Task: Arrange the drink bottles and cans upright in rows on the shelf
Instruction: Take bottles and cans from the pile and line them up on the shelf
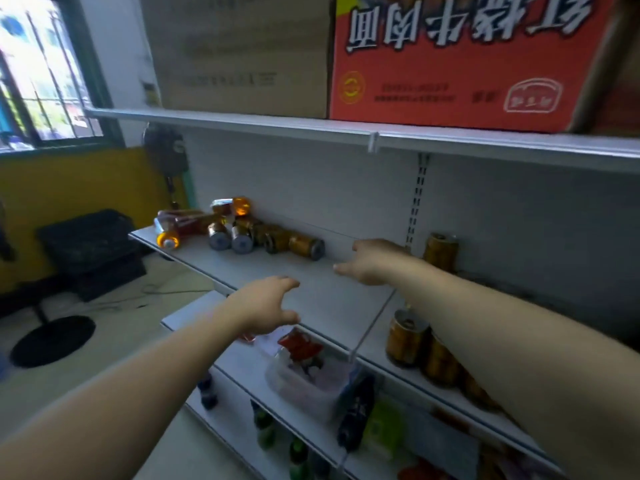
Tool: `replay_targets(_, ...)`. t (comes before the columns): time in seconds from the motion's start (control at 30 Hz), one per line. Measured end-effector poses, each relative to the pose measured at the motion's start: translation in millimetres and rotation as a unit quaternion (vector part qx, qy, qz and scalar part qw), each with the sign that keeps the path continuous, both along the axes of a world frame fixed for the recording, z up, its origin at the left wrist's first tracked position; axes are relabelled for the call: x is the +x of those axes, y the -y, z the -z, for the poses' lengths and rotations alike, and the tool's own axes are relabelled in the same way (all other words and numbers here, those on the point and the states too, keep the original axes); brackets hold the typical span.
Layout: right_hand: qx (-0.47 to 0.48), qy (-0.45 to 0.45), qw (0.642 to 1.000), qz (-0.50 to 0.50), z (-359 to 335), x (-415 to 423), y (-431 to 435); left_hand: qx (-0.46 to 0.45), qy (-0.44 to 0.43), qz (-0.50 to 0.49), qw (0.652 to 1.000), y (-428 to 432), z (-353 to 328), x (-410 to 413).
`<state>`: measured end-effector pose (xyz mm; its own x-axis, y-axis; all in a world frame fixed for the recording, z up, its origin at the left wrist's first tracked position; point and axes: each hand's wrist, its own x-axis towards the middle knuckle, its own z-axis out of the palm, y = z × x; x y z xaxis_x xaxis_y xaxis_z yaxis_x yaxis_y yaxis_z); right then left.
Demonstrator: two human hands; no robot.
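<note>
Several amber cans (277, 239) and orange drink bottles (180, 226) lie on their sides in a heap at the far left end of the grey shelf (325, 299). My right hand (374, 261) reaches over the shelf towards that heap, fingers spread, holding nothing. My left hand (266, 306) hovers at the shelf's front edge, open and holding nothing. One gold can (440, 251) stands upright at the back right. Several more gold cans (408, 339) stand in a row near the front right, partly hidden by my right forearm.
Cardboard boxes, one orange (467, 60), sit on the shelf above. Lower shelves hold a plastic bag of snacks (304, 368) and dark bottles (353, 417). Black crates (93, 247) and a fan base (52, 341) stand on the floor at left.
</note>
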<state>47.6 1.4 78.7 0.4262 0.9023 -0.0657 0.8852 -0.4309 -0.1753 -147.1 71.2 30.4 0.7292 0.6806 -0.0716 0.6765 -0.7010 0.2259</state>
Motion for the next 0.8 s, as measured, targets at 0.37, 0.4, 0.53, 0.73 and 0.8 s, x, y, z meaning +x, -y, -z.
replay_targets(0.37,-0.011,0.022,0.996,-0.087,42,-29,-183,-0.018,-0.025,-0.124,0.992,-152,27,-57)
replay_targets(0.4,-0.011,0.014,0.996,-0.09,46,-28,-201,-0.028,-0.022,-0.139,0.99,-168,29,-57)
replay_targets(0.53,-0.009,-0.017,0.995,-0.096,61,-24,-269,-0.065,-0.006,-0.2,0.978,-234,34,-57)
replay_targets(0.73,-0.028,-0.048,0.993,-0.107,83,-37,-348,-0.108,0.016,-0.251,0.962,-321,41,-62)
replay_targets(0.8,-0.024,-0.053,0.993,-0.105,92,-44,-371,-0.11,0.025,-0.253,0.961,-352,45,-59)
